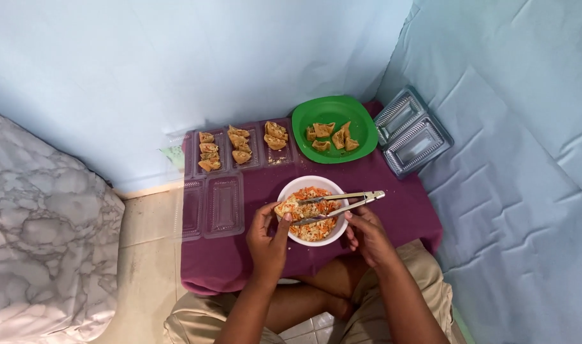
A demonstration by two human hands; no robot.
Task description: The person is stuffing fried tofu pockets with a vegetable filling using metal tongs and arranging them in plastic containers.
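Note:
A white bowl [290,186] of orange and white shredded filling stands on a purple cloth [399,204] in front of my crossed legs. My left hand [268,239] holds a piece of fried tofu [285,207] over the bowl's left rim. My right hand [366,234] grips metal tongs [342,202], whose tips reach into the filling beside the tofu piece. Behind the bowl, a green plate [361,137] carries several fried tofu pieces [330,135].
Clear plastic trays [240,148] at the back left hold more tofu pieces; empty lids [213,207] lie open in front of them. A stack of empty clear trays [411,132] sits at the right. Pale blue walls enclose the spot; a marbled white surface [42,236] lies left.

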